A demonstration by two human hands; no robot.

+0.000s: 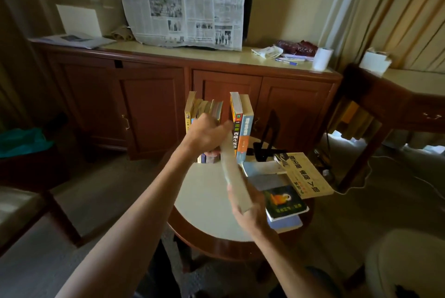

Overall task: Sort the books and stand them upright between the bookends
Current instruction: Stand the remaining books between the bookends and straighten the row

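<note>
While the right hand [250, 213] grips the near, lower end of a pale book [234, 175], fingers curled round its edge, the left hand [207, 132] closes over the far upper end, apparently to steer it into the gap in the standing row. That gap lies between a leaning group of yellowed books [204, 111] on the left and two upright ones on the right, an orange-spined book [235, 124] and a blue-spined book [246, 129]; the left hand probably also props the leaning group. A black bookend [266, 141] stands apart to the right, so the row is not yet closed up. The held book tilts, its greyish page block towards the camera, somewhat blurred. Unsorted books lie flat on the round table [204, 201]: a cream book [303, 173], a green book [285, 202] and others beneath them.
</note>
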